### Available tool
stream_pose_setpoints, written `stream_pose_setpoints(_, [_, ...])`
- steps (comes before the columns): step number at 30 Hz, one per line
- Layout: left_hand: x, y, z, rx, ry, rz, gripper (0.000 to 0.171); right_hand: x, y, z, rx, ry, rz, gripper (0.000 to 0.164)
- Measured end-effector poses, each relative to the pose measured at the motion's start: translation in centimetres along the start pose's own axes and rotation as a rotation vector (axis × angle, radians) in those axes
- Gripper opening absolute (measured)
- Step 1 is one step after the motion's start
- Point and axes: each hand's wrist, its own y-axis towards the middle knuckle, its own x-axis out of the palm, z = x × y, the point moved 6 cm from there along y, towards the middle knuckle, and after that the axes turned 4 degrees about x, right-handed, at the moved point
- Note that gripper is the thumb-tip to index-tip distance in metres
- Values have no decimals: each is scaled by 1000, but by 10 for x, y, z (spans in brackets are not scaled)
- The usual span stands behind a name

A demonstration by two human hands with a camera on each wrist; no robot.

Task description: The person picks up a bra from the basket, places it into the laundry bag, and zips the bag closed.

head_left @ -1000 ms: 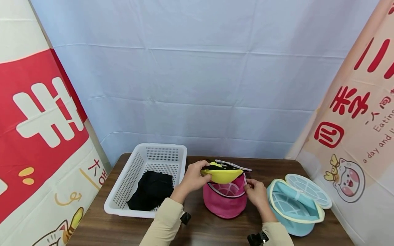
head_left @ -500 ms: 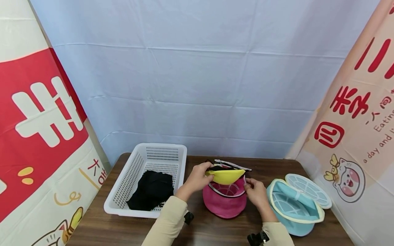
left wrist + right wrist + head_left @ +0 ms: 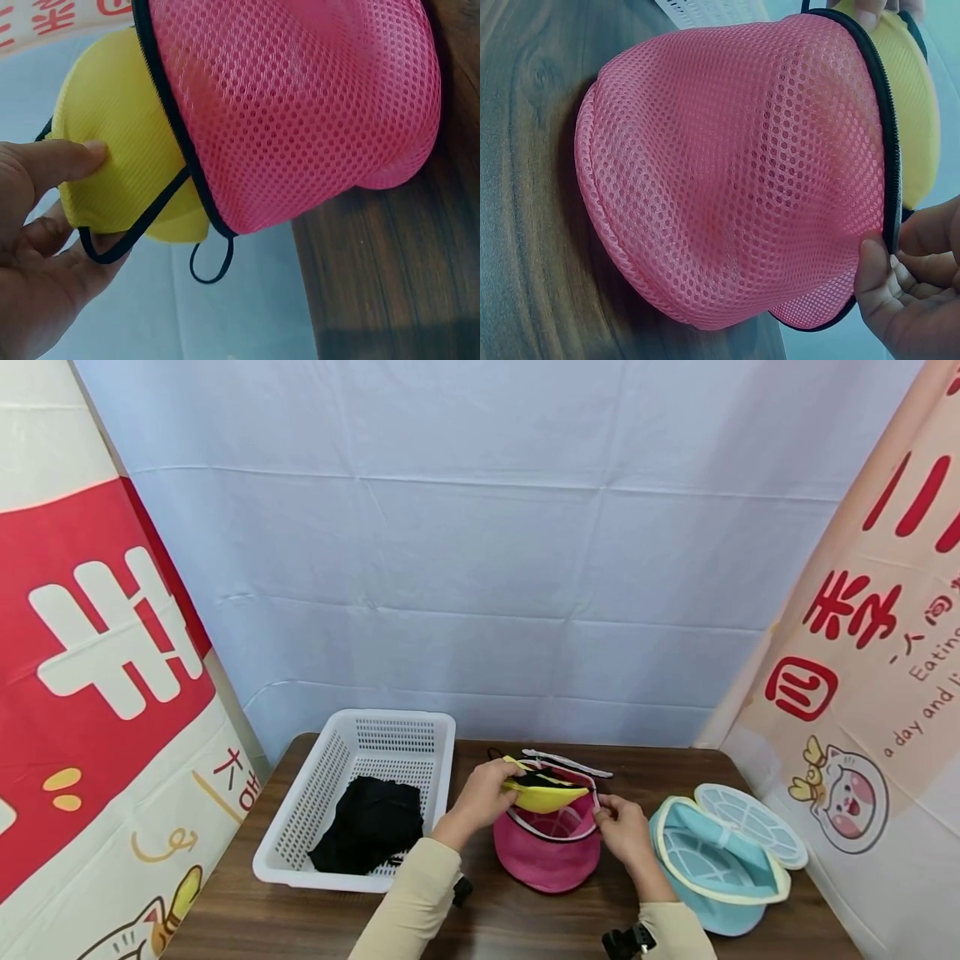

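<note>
The left hand [image 3: 480, 793] pinches one end of a yellow padded cup [image 3: 546, 795] edged in black, thumb pressed flat against its fabric, and holds it across the open mouth of a pink mesh wash bag [image 3: 547, 852]. The cup sits partly inside the bag's zippered rim, its far edge above the opening. The right hand [image 3: 624, 828] grips the rim of the bag on the right side, fingers curled over the black zipper edge. The bag stands on the wooden table [image 3: 525, 927] between the two hands, near the middle.

To the left sits a white plastic basket [image 3: 352, 760] with a black garment [image 3: 369, 833] lying in it. To the right, just beside the right hand, a light blue mesh wash bag [image 3: 720, 868] lies open with its lid tipped back. A white strip, maybe a strap, lies beyond the pink bag; I can't make it out clearly.
</note>
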Motion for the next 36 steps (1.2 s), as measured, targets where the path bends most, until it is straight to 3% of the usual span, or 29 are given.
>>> stream_pose_setpoints(5, [6,2,4,2,81,9,24,0,0,-1,-4,-22,2,25])
stream_pose_setpoints(13, [19,5,19,-17,315,-51,23,-1,1,-3,-7,-31,7,25])
stream_pose_setpoints(25, [47,11,41,-1,487,-51,16,1,-2,-1,12,12,-12,26])
stream_pose_setpoints(28, [51,13,44,-17,509,-72,10,2,-1,-1,14,31,-17,26])
stream_pose_setpoints(36, [64,17,57,2,486,-213,8,1,0,-5,5,-27,16,25])
